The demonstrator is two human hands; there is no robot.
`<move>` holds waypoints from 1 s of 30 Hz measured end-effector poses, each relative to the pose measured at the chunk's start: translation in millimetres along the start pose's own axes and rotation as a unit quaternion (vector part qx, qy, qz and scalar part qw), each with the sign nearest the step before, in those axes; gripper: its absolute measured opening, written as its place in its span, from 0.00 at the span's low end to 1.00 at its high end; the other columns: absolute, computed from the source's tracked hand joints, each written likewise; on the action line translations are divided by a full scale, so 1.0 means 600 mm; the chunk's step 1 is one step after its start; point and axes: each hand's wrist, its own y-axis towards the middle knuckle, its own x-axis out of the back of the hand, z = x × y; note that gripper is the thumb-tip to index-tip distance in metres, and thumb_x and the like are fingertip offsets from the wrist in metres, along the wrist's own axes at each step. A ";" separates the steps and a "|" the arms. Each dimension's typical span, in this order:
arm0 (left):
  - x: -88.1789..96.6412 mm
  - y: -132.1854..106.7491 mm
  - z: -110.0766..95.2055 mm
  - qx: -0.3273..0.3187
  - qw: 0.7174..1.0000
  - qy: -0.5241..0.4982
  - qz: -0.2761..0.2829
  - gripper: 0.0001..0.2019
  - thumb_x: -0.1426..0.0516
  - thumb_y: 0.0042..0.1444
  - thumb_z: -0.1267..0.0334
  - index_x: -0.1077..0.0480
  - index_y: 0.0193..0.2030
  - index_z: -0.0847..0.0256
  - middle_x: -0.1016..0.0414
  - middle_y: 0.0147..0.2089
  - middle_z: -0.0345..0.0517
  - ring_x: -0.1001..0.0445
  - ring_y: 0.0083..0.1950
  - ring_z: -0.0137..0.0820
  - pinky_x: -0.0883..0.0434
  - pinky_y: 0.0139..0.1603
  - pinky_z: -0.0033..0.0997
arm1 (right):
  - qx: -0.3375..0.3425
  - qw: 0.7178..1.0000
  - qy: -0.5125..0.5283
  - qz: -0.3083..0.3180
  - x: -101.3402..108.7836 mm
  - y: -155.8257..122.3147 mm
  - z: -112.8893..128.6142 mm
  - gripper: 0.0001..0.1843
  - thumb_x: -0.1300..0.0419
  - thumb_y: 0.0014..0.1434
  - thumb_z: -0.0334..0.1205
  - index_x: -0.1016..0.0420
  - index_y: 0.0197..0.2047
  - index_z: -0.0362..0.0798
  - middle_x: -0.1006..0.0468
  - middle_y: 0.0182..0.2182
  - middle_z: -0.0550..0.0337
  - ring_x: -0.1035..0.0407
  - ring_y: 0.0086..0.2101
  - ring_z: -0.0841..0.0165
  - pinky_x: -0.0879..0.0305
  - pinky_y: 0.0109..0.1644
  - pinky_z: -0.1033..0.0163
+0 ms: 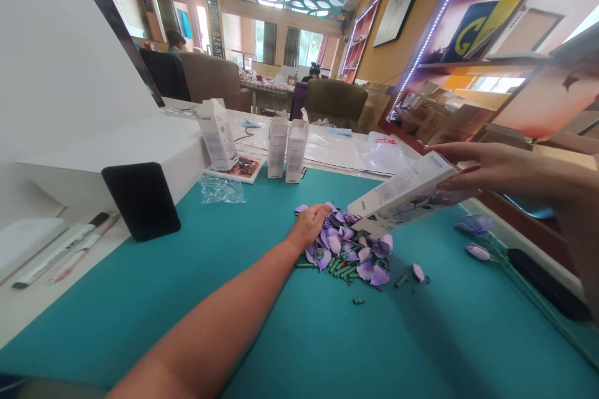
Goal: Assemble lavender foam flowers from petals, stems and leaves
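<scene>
Box (406,194) hangs tilted over the teal worktop (234,324), its long axis running from upper right down to lower left, open low end just above the pile (349,248) of purple petals and green bits. The right hand (486,169) grips its raised end, fingers closed around it. The left hand (311,224) lies nearer the pile, fingers curled loosely on its left edge, just below and left of the box's mouth.

A large yellow "G" stands on the blue sign (472,30); box print is too small to read.
</scene>
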 end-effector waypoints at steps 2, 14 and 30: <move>0.001 0.000 -0.001 0.000 1.000 0.005 -0.002 0.21 0.55 0.63 0.53 0.25 0.45 0.61 0.21 0.48 0.48 0.26 0.51 0.35 0.33 0.54 0.30 | -0.011 0.999 0.035 0.013 0.005 -0.005 0.004 0.41 0.33 0.38 0.50 0.33 0.58 0.55 0.25 0.52 0.55 0.28 0.48 0.53 0.23 0.44 0.54; 0.002 -0.001 -0.002 -0.003 1.000 0.015 -0.006 0.20 0.56 0.63 0.54 0.25 0.43 0.61 0.21 0.46 0.48 0.26 0.50 0.35 0.33 0.53 0.30 | -0.020 0.997 0.073 0.006 0.003 -0.016 0.016 0.35 0.33 0.40 0.47 0.30 0.54 0.53 0.24 0.51 0.53 0.29 0.48 0.53 0.25 0.43 0.56; 0.009 0.000 -0.007 -0.008 0.999 0.008 -0.032 0.21 0.56 0.62 0.55 0.24 0.41 0.60 0.20 0.45 0.48 0.25 0.50 0.37 0.32 0.54 0.33 | -0.038 0.993 0.104 -0.045 0.002 -0.034 0.003 0.34 0.32 0.40 0.46 0.30 0.53 0.54 0.23 0.47 0.53 0.29 0.46 0.53 0.27 0.44 0.54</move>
